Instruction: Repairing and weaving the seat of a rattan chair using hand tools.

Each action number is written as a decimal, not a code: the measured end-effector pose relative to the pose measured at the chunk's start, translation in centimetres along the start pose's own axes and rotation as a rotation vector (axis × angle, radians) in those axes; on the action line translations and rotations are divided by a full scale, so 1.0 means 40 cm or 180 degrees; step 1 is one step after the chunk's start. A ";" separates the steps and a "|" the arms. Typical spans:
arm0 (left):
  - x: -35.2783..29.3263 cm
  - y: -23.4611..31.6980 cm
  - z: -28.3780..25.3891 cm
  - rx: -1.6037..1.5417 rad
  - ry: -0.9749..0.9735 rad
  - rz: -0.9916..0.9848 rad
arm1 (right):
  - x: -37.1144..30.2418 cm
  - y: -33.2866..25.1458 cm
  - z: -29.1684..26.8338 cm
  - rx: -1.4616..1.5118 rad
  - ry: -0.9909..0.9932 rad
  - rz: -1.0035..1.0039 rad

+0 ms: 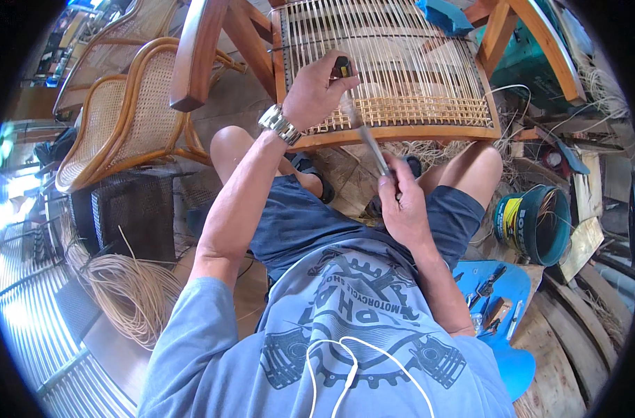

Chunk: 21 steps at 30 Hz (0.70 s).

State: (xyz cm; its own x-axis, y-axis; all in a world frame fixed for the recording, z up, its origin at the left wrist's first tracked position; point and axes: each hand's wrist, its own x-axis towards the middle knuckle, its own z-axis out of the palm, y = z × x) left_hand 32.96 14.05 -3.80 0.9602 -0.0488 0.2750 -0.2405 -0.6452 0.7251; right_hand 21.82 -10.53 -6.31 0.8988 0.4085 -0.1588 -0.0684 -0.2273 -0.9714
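In front of me, my left hand [317, 90], with a metal watch on its wrist, closes its fingers round the black-and-yellow end of a long, slim tool [367, 136]. The tool slants down to the right, its grey shaft blurred; its exact kind is unclear. Around the shaft's lower end my right hand [406, 202] is closed. Just beyond both hands stands a wooden chair frame with a partly woven cane seat [401, 111]. Close weave fills the strip along its near rail, while farther back mostly lengthwise strands show. A dark rod [284, 47] lies crosswise at the seat's left side.
Cane-backed chairs [143, 104] stand at the left, above a coil of cane [133, 292]. A dark green bucket [540, 223] is at the right. Tools lie on a blue plastic surface [516, 362]. A blue object [446, 17] rests at the seat's far right. Cane scraps litter the floor.
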 end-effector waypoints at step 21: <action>0.002 -0.025 -0.014 -0.0023 -0.0195 0.0080 | -0.009 -0.009 0.053 -0.0025 0.0060 -0.0145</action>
State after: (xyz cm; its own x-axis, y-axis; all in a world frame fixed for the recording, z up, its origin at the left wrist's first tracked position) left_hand 33.21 15.12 -4.13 0.9607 -0.1116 0.2543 -0.2655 -0.6376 0.7232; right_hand 20.59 -8.72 -6.27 0.9090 0.4018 -0.1110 -0.0238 -0.2158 -0.9762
